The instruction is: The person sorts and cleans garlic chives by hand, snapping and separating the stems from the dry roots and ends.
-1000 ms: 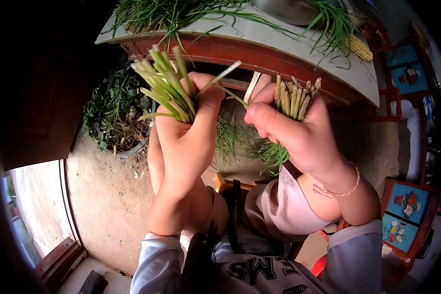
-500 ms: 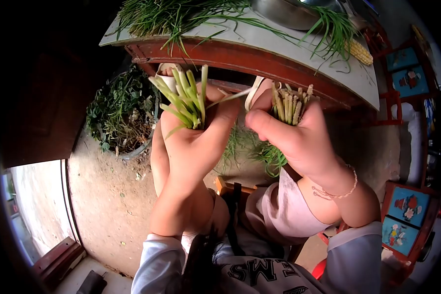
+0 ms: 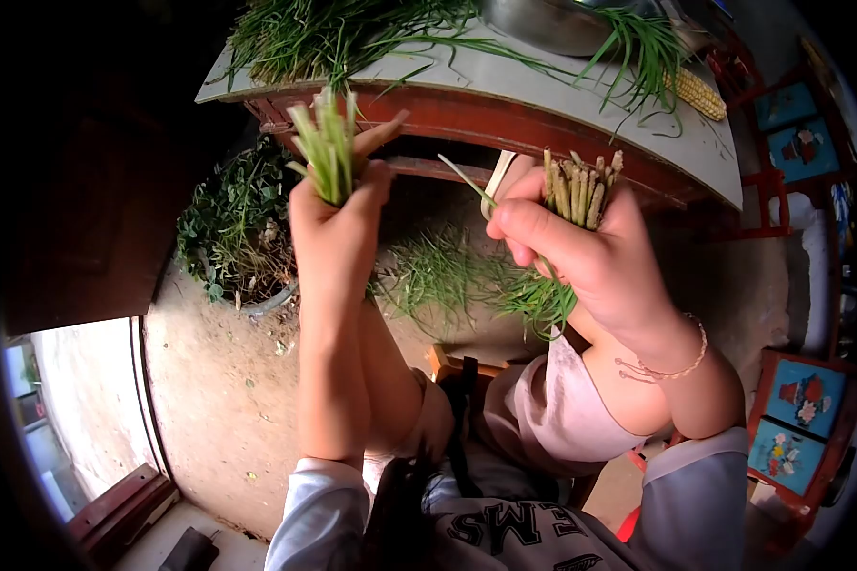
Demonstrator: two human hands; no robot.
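Pale green stems (image 3: pixel 328 147) in left hand (image 3: pixel 338 214), fingers curled round them, one finger sticking out. Right hand (image 3: pixel 586 243) closed on brownish stalks (image 3: pixel 573 192), thumb and finger pinching a single stem (image 3: pixel 465 178). Bench (image 3: pixel 700 157) beyond holds long greens (image 3: pixel 314 43), metal bowl (image 3: pixel 557 24), corn cob (image 3: pixel 697 93).

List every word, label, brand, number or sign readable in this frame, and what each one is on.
"EMS", roughly: dark letters on the shirt front, askew and creased; more lettering beside them is too distorted to read with certainty.
Blue panels: painted flowers, no readable text.
Items along the far right edge: too small and blurred to read.
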